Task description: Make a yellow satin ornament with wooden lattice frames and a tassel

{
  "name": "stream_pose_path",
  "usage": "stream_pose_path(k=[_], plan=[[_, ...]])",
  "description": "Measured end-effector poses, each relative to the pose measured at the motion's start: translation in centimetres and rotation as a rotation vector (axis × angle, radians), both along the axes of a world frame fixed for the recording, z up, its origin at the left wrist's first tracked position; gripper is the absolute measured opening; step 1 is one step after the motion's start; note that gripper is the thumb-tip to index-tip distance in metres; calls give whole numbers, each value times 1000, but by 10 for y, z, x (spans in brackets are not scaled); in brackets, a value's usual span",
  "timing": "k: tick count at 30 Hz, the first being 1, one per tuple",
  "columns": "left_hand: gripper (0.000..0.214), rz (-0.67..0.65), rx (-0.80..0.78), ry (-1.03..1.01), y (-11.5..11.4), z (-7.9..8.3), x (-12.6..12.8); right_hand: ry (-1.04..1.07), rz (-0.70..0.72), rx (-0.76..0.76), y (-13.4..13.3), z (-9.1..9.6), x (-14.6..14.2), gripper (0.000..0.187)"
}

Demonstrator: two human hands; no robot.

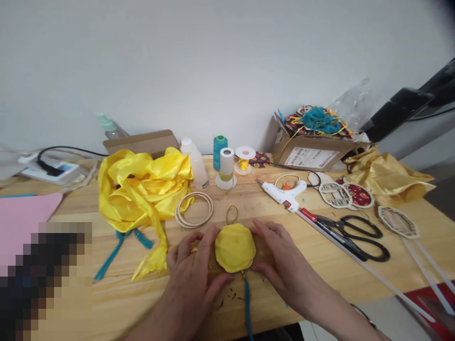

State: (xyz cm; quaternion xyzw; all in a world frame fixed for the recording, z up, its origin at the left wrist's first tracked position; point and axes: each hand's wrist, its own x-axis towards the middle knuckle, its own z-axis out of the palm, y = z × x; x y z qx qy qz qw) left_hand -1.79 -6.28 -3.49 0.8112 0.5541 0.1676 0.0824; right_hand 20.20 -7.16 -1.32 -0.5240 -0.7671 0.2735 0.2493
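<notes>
A round, scalloped pendant [235,247] covered in yellow fabric lies on the wooden table in front of me, between my hands. A thin cord loop [232,214] sticks out at its top, and a teal tassel [248,303] hangs from its lower edge. My left hand [194,265] grips the pendant's left rim, fingers above and thumb below. On the opposite rim, my right hand [280,260] holds it the same way, curved around the edge. Just beyond my left hand lie thin wooden rings [194,210].
Yellow satin [142,189] is heaped at left. A white glue gun [284,193], black-handled scissors [359,234] and lattice-cut wooden pieces [335,195] lie at right. Thread spools [226,166], a plastic bottle [196,166] and a cardboard box [313,150] line the wall.
</notes>
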Motion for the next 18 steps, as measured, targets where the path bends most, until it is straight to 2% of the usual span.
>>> stream_pose_path(k=[10, 14, 16, 18], plan=[[66, -53, -34, -19, 19, 1, -1, -34, -59, 47, 10, -4, -6, 76], [82, -37, -9, -16, 26, 4, -7, -59, -92, 92, 12, -2, -2, 72], [72, -41, 91, -7, 31, 7, -13, -41, -135, 149, 13, -1, 1, 44], [45, -18, 224, 30, 39, 11, -19, -33, -174, 184, 13, 0, 4, 7]])
